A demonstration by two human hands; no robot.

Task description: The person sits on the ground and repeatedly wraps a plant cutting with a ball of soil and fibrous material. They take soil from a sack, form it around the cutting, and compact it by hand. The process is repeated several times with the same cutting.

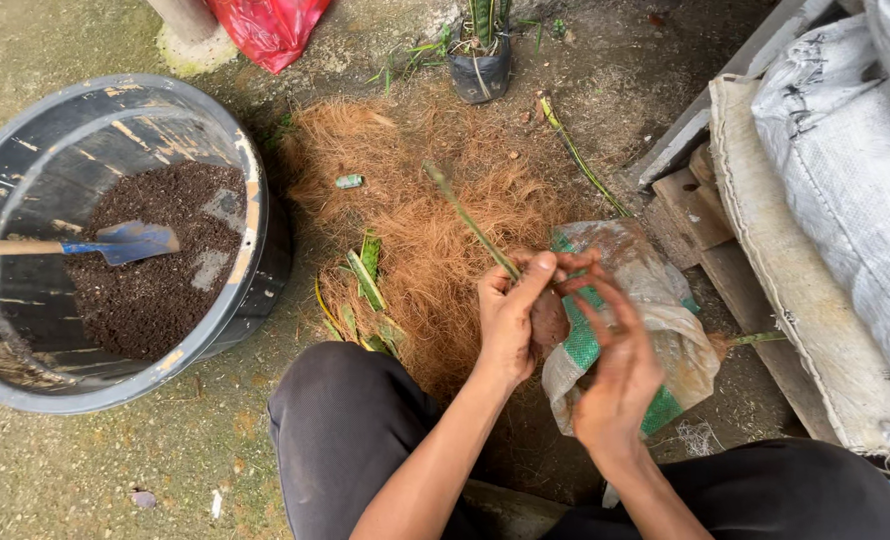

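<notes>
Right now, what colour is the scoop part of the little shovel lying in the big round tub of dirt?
Blue, the metal blade of the wooden-handled shovel; the head view shows it.

A large round dark plastic tub (250, 215) is set on the ground at the left, and dark soil (155, 290) is held in it. A blue-bladed trowel with a wooden handle (115, 243) is laid on the soil. A red plastic bag (265, 28) and a small black nursery pot (480, 65) are seen at the top, and white woven sacks (855, 190) are stacked at the right.
</notes>
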